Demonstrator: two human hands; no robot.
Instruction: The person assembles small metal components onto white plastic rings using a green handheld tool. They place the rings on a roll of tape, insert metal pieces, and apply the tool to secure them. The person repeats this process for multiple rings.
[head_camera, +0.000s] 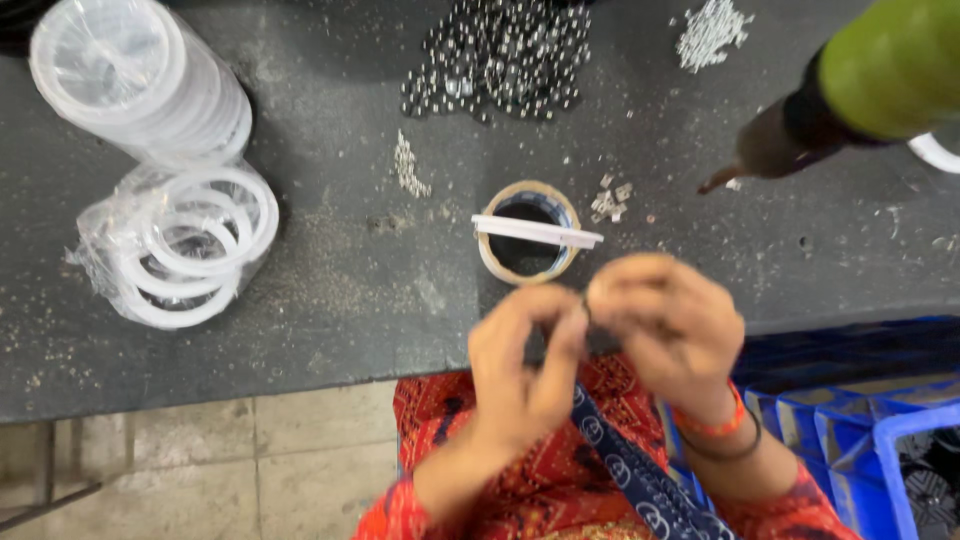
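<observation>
My left hand (520, 365) and my right hand (665, 320) meet at the near edge of the dark worktable (330, 290), fingertips pinched together around something small and dark; both are blurred, so I cannot make out what it is. Just beyond them a roll of tape (527, 232) lies flat on the table, and a white plastic ring (537, 231) rests across its top. A heap of small dark round metal parts (500, 55) lies at the far middle of the table.
A stack of clear plastic rings (140, 80) and a bag of white rings (190, 245) sit at the left. Small silver bits (712, 30) lie far right. A green-bodied tool (850, 95) with a pointed nozzle hangs at the right. A blue crate (870, 440) stands below right.
</observation>
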